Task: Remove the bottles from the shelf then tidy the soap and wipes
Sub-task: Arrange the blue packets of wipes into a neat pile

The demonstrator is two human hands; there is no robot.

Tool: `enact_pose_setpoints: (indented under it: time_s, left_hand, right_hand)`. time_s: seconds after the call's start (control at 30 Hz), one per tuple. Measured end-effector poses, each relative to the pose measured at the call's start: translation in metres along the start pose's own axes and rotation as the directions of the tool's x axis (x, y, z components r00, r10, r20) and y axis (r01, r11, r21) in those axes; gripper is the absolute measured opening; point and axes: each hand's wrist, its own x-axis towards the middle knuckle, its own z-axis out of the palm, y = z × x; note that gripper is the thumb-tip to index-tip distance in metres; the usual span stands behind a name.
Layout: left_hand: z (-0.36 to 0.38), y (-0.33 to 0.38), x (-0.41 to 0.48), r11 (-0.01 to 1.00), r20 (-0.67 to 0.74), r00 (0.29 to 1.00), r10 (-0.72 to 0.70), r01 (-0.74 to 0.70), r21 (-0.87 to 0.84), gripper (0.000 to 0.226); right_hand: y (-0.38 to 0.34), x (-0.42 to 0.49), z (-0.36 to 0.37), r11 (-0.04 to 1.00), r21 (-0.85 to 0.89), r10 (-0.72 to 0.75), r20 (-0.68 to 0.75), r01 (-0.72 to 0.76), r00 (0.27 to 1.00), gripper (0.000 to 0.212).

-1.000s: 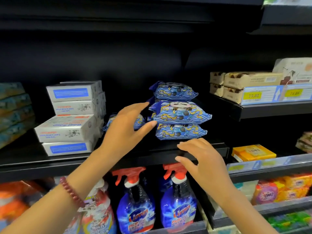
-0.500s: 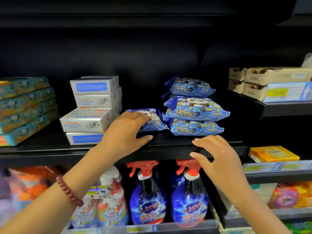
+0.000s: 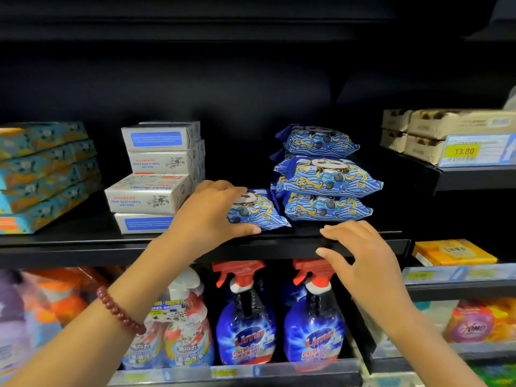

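Note:
On the black shelf (image 3: 279, 245) stands a stack of white and blue soap boxes (image 3: 156, 174) at centre left. To their right is a pile of three blue wipes packs (image 3: 324, 174) with a panda print. A single wipes pack (image 3: 257, 210) lies flat beside that pile, and my left hand (image 3: 206, 216) grips it, fingers over its top and thumb along its front edge. My right hand (image 3: 360, 255) hovers with spread fingers at the shelf's front lip, below the pile, holding nothing.
Teal boxes (image 3: 42, 174) are stacked at the far left of the shelf. Beige boxes (image 3: 435, 132) with a yellow price tag sit on a higher shelf at right. Below are blue spray bottles (image 3: 245, 325) with red triggers, other bottles, and a yellow box (image 3: 452, 252).
My left hand has come down from the wipes pile onto the single pack and closed on it, which has slid forward. The camera view shifted left; my right hand stays at the shelf edge.

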Motion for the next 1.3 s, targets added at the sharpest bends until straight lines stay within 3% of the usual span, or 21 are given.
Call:
enact_pose_setpoints:
  time_s: [0.13, 0.37, 0.67, 0.9, 1.03, 1.17, 1.3]
  left_hand:
    - [-0.001, 0.0, -0.004, 1.0, -0.073, 0.997, 0.016, -0.015, 0.009, 0.081]
    - [-0.001, -0.001, -0.013, 0.992, -0.249, 0.968, 0.003, -0.035, -0.123, 0.068]
    - [-0.004, -0.005, -0.008, 0.991, -0.004, 1.0, 0.008, -0.008, -0.13, 0.061]
    - [-0.005, 0.001, -0.016, 0.987, -0.272, 0.962, 0.041, -0.08, -0.137, 0.064]
    - [-0.033, 0.019, -0.007, 0.951, -0.407, 0.912, 0.053, -0.17, -0.258, 0.064]
    - [-0.058, 0.052, 0.021, 0.9, -0.377, 0.92, 0.111, -0.254, -0.355, 0.056]
    - [-0.053, 0.076, 0.054, 0.908, -0.28, 0.938, 0.205, -0.289, -0.303, 0.056]
  right_hand:
    - [0.0, 0.0, 0.0, 1.0, 0.005, 0.001, -0.002, -0.001, 1.0, 0.027]
    - [0.0, 0.0, 0.0, 1.0, -0.021, -0.005, 0.005, 0.005, 1.0, 0.028]
    - [-0.001, -0.002, 0.0, 0.999, -0.037, -0.008, 0.009, 0.008, 1.0, 0.029]
    - [-0.001, -0.002, 0.0, 0.999, -0.037, -0.021, -0.005, 0.021, 1.0, 0.029]
    - [0.0, -0.002, 0.002, 0.999, -0.015, -0.028, -0.029, 0.028, 0.999, 0.03]
    - [0.001, -0.002, 0.003, 1.0, 0.003, -0.017, -0.058, 0.017, 0.998, 0.028]
    - [-0.001, -0.002, 0.002, 0.999, -0.012, -0.037, -0.062, 0.037, 0.997, 0.028]
